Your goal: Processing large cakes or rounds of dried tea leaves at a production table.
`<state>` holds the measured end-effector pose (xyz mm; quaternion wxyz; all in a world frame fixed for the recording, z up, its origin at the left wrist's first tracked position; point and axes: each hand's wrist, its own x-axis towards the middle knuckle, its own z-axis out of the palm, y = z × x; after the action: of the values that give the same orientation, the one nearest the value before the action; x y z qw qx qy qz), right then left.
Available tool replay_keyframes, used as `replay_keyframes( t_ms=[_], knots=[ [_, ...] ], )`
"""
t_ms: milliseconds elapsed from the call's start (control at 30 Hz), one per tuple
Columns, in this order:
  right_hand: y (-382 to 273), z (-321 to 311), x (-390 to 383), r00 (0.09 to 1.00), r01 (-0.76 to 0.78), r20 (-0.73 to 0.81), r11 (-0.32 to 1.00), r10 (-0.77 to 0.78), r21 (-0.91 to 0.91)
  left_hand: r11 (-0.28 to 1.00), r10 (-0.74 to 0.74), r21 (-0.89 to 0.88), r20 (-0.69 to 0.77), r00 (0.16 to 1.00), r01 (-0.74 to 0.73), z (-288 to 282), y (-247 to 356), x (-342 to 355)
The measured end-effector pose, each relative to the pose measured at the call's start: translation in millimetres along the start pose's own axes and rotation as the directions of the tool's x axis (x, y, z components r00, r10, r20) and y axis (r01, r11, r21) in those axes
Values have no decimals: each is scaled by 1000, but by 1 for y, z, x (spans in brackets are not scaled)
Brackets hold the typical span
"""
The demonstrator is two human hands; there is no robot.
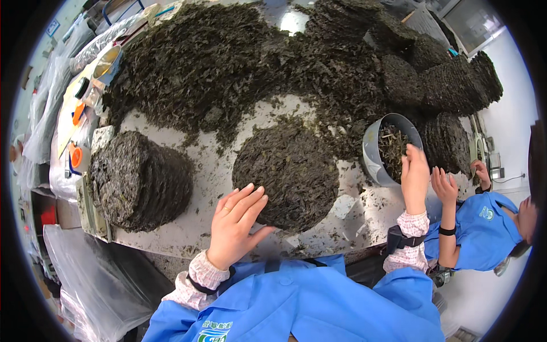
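Part of grey round container (372, 154) hidden behind right grip (416, 178); blue jacket (285, 310) cut by lower edge.

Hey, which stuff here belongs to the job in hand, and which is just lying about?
Apparently in use:
round dark leafy cake, left hand at its edge
grey round container, right hand at its rim
loose dark leafy heap
dark cake stack at left

Apparently just lying about:
orange-and-white round item
clear plastic sheeting
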<state>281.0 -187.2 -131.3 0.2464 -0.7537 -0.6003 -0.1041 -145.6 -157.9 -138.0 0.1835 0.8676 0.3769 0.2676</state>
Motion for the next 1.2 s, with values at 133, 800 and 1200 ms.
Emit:
replay_keyframes(
  t_ms=[133,800,1200],
  knots=[
    [-2,16,-20,988,-132,96,980,119,150,998,44,39,66,997,-47,-5,-1,14],
    [-35,10,-39,990,-142,-10,990,143,24,996,69,52,167,984,-78,24,52,49],
    [-146,12,-48,926,-256,378,758,13,600,998,51,31,144,988,-56,20,46,41]
  ],
)
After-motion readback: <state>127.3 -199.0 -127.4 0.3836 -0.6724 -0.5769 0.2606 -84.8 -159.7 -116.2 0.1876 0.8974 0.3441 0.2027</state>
